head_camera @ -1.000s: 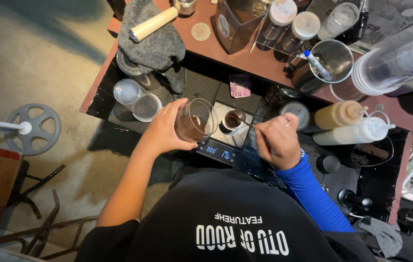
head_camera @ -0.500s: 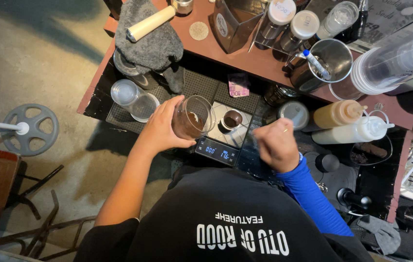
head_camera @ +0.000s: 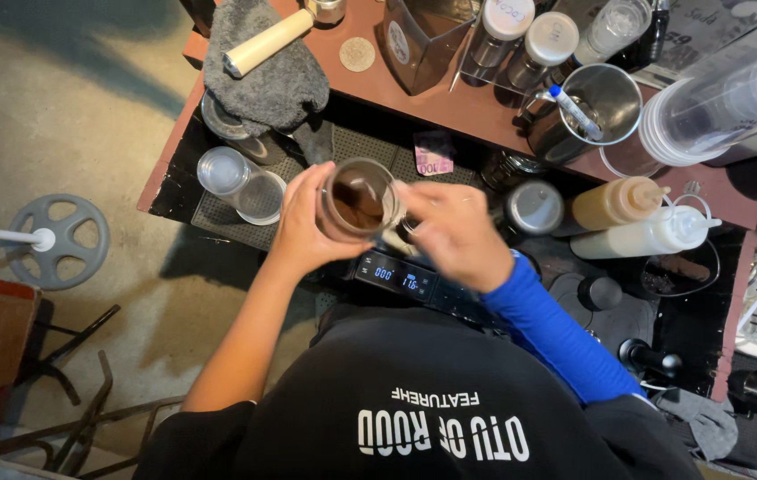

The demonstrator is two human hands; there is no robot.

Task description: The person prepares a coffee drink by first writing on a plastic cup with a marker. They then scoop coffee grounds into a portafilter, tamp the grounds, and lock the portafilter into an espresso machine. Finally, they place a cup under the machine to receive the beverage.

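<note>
My left hand [head_camera: 303, 227] grips a clear glass cup [head_camera: 358, 197] holding dark brown liquid, raised just above a black digital scale [head_camera: 396, 276] with a lit display. My right hand [head_camera: 454, 233], in a blue sleeve, is right beside the cup. Its fingertips reach the cup's right rim, and the blur hides whether they grip it. The scale sits at the near edge of a dark drip mat [head_camera: 360, 147] on the lower counter.
Two upturned clear cups [head_camera: 240, 182] stand left of the scale. A caramel-coloured squeeze bottle [head_camera: 614, 203] and a white one [head_camera: 654, 236] lie to the right. On the brown shelf [head_camera: 449, 107] behind are a grey cloth [head_camera: 263, 80], a metal pitcher [head_camera: 587, 111] and jars.
My left hand has lifted the cup up and toward the centre. My right hand has left the scale and swung left to meet the cup.
</note>
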